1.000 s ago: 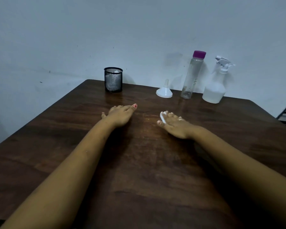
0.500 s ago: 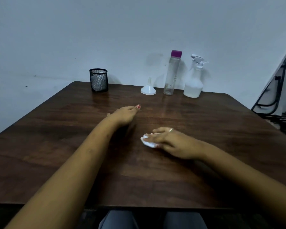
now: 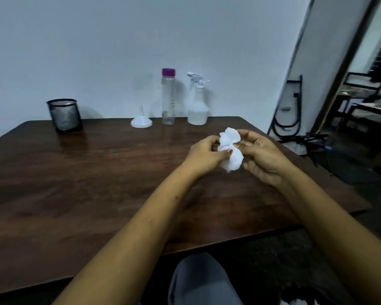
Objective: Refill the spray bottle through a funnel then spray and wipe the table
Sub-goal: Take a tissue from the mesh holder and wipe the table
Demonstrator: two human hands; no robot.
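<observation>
**Tissue (image 3: pixel 230 150), white, crumpled: held over the right half of the table (image 3: pixel 75 183).**

We are pinching the tissue from both sides, with the left hand (image 3: pixel 204 156) and right hand (image 3: pixel 262 157) curling thumbs and fingers into it. Its long axis is running from the far edge toward us, and it is apparently lifted off the wood. Along the far edge we are listing, left to right: mesh cup (image 3: pixel 64 115) at the far left corner, funnel (image 3: pixel 141 121) mouth-down, clear bottle (image 3: pixel 168 100) capped, spray bottle (image 3: pixel 197 106) with its head on. We are judging the wiping near done. The cup is lying well off to the left, nearer the left hand. The top is dark glossy wood, with a pale wall behind and a doorway at right.
</observation>
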